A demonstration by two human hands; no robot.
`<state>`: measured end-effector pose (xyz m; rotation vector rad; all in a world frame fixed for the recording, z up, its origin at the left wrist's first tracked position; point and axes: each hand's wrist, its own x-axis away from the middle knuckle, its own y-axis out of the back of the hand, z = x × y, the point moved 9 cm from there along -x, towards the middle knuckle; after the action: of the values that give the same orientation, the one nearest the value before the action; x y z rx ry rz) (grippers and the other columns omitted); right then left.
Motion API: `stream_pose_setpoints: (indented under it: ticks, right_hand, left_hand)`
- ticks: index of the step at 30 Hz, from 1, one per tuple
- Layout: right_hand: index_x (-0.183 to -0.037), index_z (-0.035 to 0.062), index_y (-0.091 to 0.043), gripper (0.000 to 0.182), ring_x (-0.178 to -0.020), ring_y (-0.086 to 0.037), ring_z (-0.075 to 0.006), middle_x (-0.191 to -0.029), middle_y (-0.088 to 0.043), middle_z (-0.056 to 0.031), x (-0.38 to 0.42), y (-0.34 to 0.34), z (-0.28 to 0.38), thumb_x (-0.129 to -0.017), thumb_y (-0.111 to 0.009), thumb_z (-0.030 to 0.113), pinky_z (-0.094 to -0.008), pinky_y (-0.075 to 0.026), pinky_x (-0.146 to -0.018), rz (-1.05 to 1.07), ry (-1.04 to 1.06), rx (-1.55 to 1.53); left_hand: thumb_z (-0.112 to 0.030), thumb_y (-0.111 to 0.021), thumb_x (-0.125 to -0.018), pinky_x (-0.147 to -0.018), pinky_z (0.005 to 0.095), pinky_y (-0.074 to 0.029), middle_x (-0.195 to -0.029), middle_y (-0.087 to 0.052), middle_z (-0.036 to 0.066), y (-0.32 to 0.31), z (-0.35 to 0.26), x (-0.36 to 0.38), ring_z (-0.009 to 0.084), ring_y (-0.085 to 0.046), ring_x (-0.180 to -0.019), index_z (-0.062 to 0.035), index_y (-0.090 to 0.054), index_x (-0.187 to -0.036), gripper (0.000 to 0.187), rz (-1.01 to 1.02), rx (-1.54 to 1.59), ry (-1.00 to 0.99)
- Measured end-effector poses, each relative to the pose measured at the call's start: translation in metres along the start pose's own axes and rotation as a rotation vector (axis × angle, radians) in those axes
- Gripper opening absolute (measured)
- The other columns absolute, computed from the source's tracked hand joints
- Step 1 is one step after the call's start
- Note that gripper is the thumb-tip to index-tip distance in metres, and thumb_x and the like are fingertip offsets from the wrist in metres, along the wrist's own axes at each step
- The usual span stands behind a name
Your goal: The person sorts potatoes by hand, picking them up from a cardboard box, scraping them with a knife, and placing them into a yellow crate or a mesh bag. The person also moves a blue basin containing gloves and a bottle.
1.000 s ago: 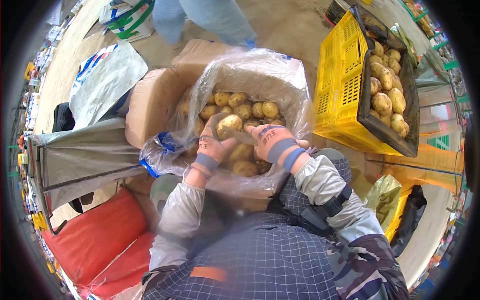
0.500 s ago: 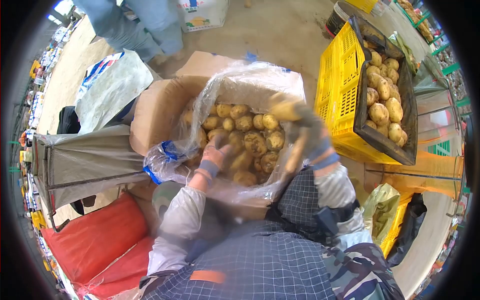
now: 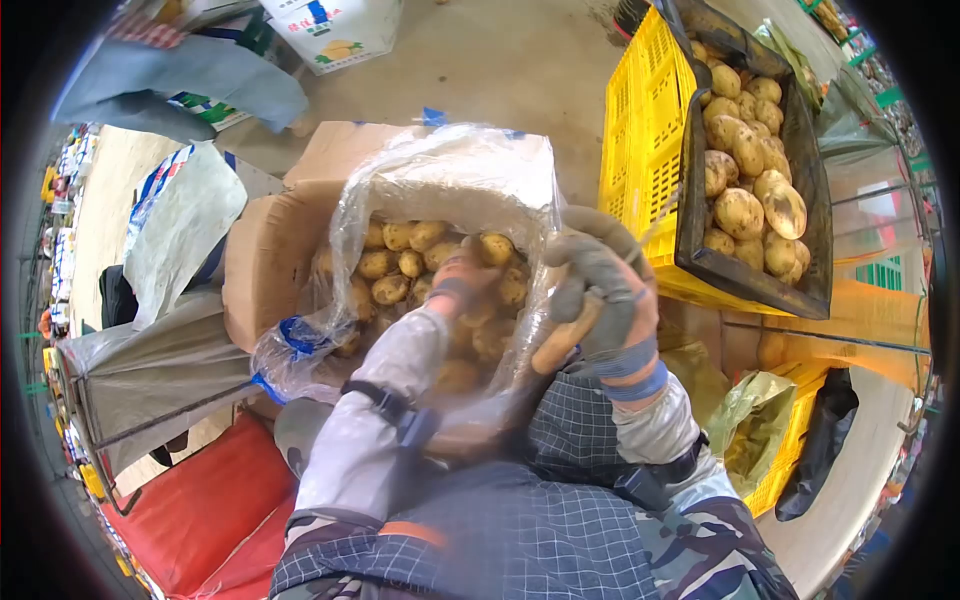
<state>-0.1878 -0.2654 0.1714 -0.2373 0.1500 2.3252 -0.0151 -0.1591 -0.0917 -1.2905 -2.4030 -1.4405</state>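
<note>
Inside a cardboard box lined with clear plastic, potatoes are piled. My left hand, in an orange and grey glove, is down among them; its fingers are smeared by motion, and whether it grips a potato cannot be seen. My right hand, in a grey glove, is raised over the box's right edge beside the plastic, its fingers curled. A tan elongated thing shows at those fingers, too unclear to name.
On the right, a black crate of potatoes stands against a yellow crate. Red sacks lie at lower left. Another person's leg and a white printed box are at upper left.
The view has shifted, so the box sits further left. My left hand has moved right across the potatoes. My right hand, blurred before, is now clearer and lower against the box's right side.
</note>
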Motion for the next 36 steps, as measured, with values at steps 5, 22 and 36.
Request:
stream_pose_setpoints:
  ticks: [5,22,36]
  right_hand:
    - [-0.122,-0.0045,-0.060,0.033,-0.054,-0.053,-0.0076,-0.085,-0.069,-0.0096,0.005,-0.016,-0.020,-0.095,-0.060,0.016,-0.0219,-0.043,-0.052,-0.073,-0.480,-0.363]
    - [-0.136,0.0054,-0.054,0.057,-0.113,-0.064,-0.0346,-0.126,-0.065,-0.0178,0.036,-0.108,-0.025,-0.087,-0.071,0.028,-0.0421,-0.050,-0.096,0.643,-0.243,0.855]
    - [-0.131,0.0105,-0.055,0.039,-0.096,-0.070,-0.0283,-0.103,-0.070,-0.0106,0.069,-0.154,-0.026,-0.092,-0.052,0.015,-0.0392,-0.056,-0.076,0.879,-0.066,1.137]
  left_hand:
    - [-0.036,-0.077,-0.077,-0.105,0.0415,-0.046,-0.143,-0.046,0.027,-0.049,0.012,-0.035,0.0385,-0.052,-0.128,-0.0005,-0.043,-0.144,0.082,-0.038,-0.059,-0.079]
    - [-0.037,-0.063,-0.091,-0.099,0.0405,-0.051,-0.137,-0.056,0.019,0.129,-0.029,0.203,0.0290,-0.057,-0.123,-0.0037,-0.047,-0.144,0.064,0.786,1.846,-0.066]
    - [-0.037,-0.060,-0.092,-0.089,0.0316,-0.052,-0.129,-0.060,0.011,0.101,0.025,0.187,0.0225,-0.059,-0.116,-0.0072,-0.051,-0.138,0.055,0.382,1.691,-0.045]
